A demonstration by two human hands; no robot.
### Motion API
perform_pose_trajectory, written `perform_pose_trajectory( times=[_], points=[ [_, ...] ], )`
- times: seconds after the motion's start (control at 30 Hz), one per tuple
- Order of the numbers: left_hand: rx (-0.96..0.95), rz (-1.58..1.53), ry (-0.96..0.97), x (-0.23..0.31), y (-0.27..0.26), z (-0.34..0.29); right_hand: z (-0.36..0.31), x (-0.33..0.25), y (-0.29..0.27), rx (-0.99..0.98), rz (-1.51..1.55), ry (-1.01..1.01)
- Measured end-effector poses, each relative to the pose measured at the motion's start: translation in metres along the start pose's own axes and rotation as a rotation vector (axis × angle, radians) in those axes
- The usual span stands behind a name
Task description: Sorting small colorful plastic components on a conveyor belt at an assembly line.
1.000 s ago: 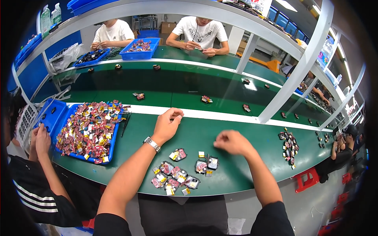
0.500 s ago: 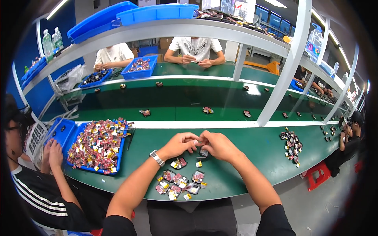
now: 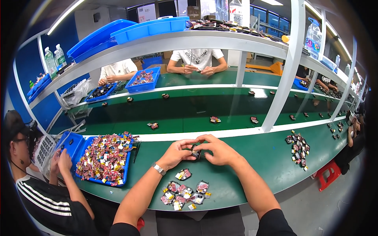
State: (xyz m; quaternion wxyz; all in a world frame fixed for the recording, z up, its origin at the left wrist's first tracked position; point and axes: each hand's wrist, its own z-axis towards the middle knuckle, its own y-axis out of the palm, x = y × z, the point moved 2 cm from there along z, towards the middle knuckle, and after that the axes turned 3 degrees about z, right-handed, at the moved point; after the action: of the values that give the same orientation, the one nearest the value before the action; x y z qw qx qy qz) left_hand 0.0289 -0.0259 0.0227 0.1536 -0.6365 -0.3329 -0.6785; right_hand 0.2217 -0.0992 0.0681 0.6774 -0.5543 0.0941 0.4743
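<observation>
A small black casing [image 3: 196, 153] is held upright between my two hands above the green table. My left hand [image 3: 177, 153] has thumb and fingers closed on its left side, and a metal-banded watch is on that wrist. From the other side my right hand [image 3: 220, 152] pinches the casing with bent fingers; its inner face is mostly hidden. Just below lies a single black casing with a red-and-white part and yellow tab [image 3: 183, 174]. Nearer the table edge is a cluster of similar open casings [image 3: 185, 191], with a loose yellow-and-white piece [image 3: 192, 206] beside them.
Left of me stands a blue tray [image 3: 125, 175] heaped with red, white and yellow parts, with black tweezers [image 3: 136, 152] alongside. More casings [image 3: 298, 149] lie to the right. A white shelf post [image 3: 284, 74] rises beyond. Co-workers sit left, right and opposite; scattered units lie on the belt [image 3: 181, 108].
My hands now hold the casing more upright and in plainer sight. A yellow-and-white piece seen below them no longer shows there. The whole view has shifted slightly.
</observation>
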Motion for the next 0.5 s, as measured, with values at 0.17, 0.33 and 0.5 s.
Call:
perform_pose_trajectory(
  times=[0.17, 0.33, 0.5],
  points=[
    [0.02, -0.052, -0.052, -0.007, -0.006, 0.002, 0.001, -0.005, 0.003, -0.032, -0.236, -0.154],
    [0.014, -0.078, -0.068, -0.008, -0.005, 0.003, 0.002, 0.002, 0.011, 0.036, -0.067, -0.056],
    [-0.01, -0.058, -0.021, -0.01, -0.002, 0.003, 0.003, 0.005, 0.023, 0.178, -0.084, -0.008]
  ],
)
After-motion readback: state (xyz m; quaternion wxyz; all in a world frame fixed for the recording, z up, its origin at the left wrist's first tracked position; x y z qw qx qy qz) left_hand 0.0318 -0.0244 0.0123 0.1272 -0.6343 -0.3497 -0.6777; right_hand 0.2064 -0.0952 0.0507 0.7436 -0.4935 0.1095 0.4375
